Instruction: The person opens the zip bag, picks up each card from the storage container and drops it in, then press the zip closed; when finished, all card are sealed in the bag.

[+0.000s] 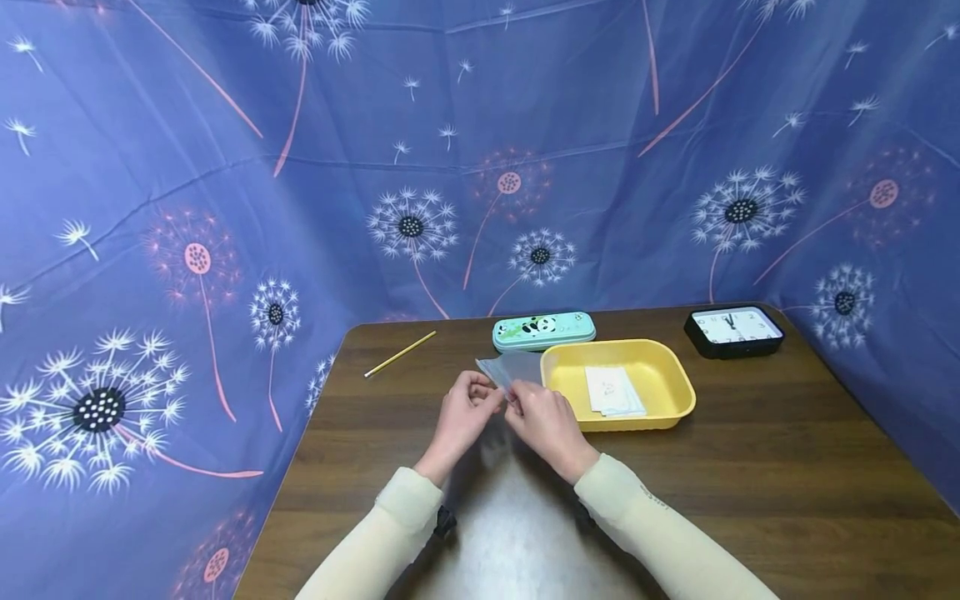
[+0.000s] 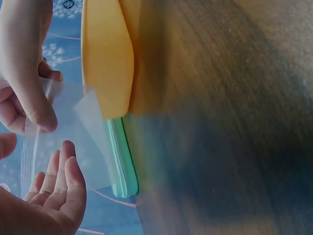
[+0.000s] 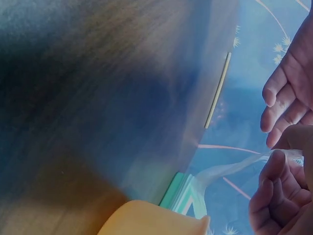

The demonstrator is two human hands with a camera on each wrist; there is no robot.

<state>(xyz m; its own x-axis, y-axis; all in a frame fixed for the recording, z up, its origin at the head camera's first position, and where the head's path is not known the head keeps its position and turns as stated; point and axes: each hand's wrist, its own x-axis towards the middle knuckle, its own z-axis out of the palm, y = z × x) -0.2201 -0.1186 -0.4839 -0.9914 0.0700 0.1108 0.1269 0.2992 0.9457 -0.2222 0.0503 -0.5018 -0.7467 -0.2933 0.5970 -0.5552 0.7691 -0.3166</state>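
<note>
A clear zip bag [image 1: 517, 364] hangs in front of me, beside the left end of the yellow tray. My right hand [image 1: 551, 423] pinches its upper edge; in the left wrist view the right thumb presses on the plastic near the zip strip. Against the other end of that edge is my left hand [image 1: 461, 418], its fingers [image 2: 73, 183] fairly straight and overlapping the bag in the left wrist view. Inside the yellow tray [image 1: 666, 365] lie a few white paper pieces [image 1: 611, 390].
Behind the bag, a mint panda pencil case [image 1: 543, 332] stands near the table's back edge. A yellow pencil [image 1: 400, 354] lies at the back left, and a black-framed clock [image 1: 733, 331] at the back right. Blue dandelion-print cloth [image 1: 465, 233] surrounds the wooden table [image 1: 750, 467].
</note>
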